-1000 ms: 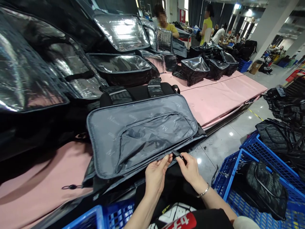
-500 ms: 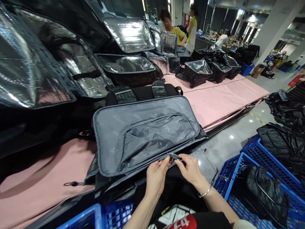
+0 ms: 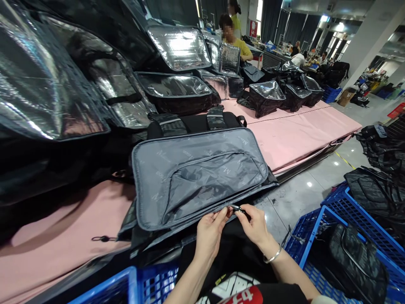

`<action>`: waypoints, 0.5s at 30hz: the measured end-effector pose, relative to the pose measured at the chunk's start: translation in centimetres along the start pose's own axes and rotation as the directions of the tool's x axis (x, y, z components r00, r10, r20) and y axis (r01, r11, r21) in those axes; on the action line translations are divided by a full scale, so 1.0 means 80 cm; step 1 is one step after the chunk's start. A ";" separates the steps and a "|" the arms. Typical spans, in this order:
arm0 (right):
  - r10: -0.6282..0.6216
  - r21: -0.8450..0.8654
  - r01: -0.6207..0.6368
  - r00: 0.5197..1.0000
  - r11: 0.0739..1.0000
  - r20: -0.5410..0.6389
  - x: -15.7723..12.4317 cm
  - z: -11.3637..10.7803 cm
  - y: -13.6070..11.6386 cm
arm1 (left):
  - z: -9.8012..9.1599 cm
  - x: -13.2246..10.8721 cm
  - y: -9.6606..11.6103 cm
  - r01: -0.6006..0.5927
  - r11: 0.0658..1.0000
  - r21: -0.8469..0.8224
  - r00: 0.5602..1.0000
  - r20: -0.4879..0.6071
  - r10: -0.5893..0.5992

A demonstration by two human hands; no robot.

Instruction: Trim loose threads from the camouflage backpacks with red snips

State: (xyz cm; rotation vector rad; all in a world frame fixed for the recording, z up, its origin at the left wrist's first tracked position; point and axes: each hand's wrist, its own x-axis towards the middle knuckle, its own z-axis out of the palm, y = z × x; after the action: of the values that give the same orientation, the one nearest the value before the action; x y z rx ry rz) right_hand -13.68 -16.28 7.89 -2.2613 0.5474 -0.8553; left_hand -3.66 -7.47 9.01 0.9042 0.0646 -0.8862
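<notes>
My left hand (image 3: pixel 210 230) pinches the near edge of the grey bag panel (image 3: pixel 199 173) between thumb and fingertips, closed on the fabric just left of the zipper pull (image 3: pixel 238 208). My right hand (image 3: pixel 256 226) is closed on that zipper pull, thumb and forefinger gripping the small dark tab. The two hands sit close together, almost touching, at the front edge of the panel.

Position of the work: the grey bag panel lies flat on the pink desk (image 3: pixel 294 135), directly ahead of and above my hands in the head view. Its lined inner face, with a printed logo pattern and a curved inner pocket, is turned up. The black body of the bag (image 3: pixel 193 122), with its striped straps, stands just behind the panel.

Key relation: the panel's long axis runs left to right across my view, rising slightly toward the right. The zipper track follows the near long edge, so it runs sideways from my hands in both directions. The pull sits right of the edge's middle, under my right hand; the left hand is nearer to the long stretch of track on the left.

Surroundings: open bags with silver foil lining (image 3: pixel 177 86) stand on the desk behind. A blue crate (image 3: pixel 316 240) holding a dark bag sits on the floor to my right. Other people work at the far end of the desk.
</notes>
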 end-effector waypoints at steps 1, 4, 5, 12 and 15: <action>-0.002 -0.001 0.002 1.000 1.000 0.007 0.001 -0.001 -0.001 | -0.001 0.000 0.000 0.001 1.000 0.000 1.000 0.004 -0.001; -0.038 0.006 0.038 0.998 0.999 0.054 0.003 -0.004 -0.004 | -0.005 -0.002 0.000 0.003 1.000 -0.004 1.000 0.013 -0.003; -0.050 0.035 0.048 0.997 0.998 0.061 0.004 -0.005 -0.004 | -0.007 -0.002 0.001 0.010 1.000 -0.009 1.000 0.014 -0.010; 0.107 0.273 -0.082 0.991 0.958 -0.075 0.010 0.014 0.007 | -0.022 -0.006 0.001 0.107 0.994 -0.019 0.993 0.053 -0.106; 0.151 0.202 -0.114 0.972 0.973 -0.180 0.020 0.033 0.017 | -0.035 -0.008 -0.001 0.130 0.989 0.069 0.987 0.083 -0.136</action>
State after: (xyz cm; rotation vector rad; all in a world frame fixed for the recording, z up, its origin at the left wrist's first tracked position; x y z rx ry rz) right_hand -10.89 -17.04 6.09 -1.9568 0.6677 -1.0216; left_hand -3.34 -5.09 7.42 0.9267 0.0211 -1.0563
